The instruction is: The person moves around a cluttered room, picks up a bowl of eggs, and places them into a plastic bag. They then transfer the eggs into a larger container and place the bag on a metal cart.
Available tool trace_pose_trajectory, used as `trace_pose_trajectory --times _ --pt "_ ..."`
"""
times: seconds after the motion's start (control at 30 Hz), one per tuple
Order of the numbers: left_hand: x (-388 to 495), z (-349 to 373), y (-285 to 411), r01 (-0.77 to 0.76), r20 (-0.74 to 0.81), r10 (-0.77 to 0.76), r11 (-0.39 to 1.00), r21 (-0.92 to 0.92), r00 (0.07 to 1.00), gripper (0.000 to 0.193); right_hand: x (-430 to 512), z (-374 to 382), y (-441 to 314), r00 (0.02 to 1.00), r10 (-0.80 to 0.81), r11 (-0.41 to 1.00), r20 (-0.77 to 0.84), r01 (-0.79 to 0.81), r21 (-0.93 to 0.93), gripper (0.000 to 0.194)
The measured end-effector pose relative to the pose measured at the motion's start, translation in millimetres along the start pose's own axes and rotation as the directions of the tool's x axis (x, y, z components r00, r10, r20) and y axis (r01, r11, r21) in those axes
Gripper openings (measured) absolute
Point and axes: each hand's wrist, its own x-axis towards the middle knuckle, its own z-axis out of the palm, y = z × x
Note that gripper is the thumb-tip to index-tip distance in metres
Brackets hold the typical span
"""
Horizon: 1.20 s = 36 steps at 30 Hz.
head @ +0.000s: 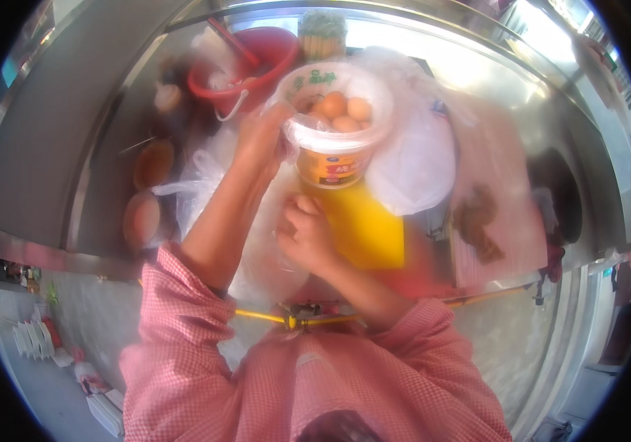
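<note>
My left hand grips the left rim of a round plastic tub, with thin clear plastic film at the fingers. The tub has a white rim and an orange label that bears writing. Several brown eggs sit inside it. Below the tub, my right hand is curled in front of a clear plastic bag; blur hides whether anything is between its fingers. Under the tub lies a yellow sheet, to the right of that hand.
A red bucket with a white handle stands behind on the left. A container of wooden sticks is at the back. White plastic bags lie right of the tub, beside a pale board with a brown cloth-like item.
</note>
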Motion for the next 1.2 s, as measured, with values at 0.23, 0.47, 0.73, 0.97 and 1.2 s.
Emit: trace_pose_trajectory --times 0.23,0.47,0.73,0.97,1.2 --pt "13 -16 -11 0.007 0.045 -0.009 0.999 0.038 0.999 0.028 10 2 -20 0.993 -0.100 0.992 0.067 0.105 -0.067 0.029" --pt "23 -31 -32 -0.116 0.027 0.113 0.988 0.101 0.993 0.037 7 3 -14 0.991 -0.049 0.997 0.125 0.042 0.061 0.034" --pt "23 -43 -17 -0.254 0.066 0.264 0.781 0.571 0.962 0.047 -21 -16 33 0.939 0.331 0.870 0.091 -0.341 0.357 0.044" --pt "-107 -142 -11 -0.584 0.347 0.587 0.275 0.764 0.731 0.073 -57 -3 -4 0.914 0.373 0.750 0.162 -0.399 0.528 0.090" --pt "-204 -228 -79 -0.313 0.281 0.362 0.031 0.949 0.889 0.087 -41 29 4 0.944 0.329 0.829 0.030 -0.304 0.470 0.085"
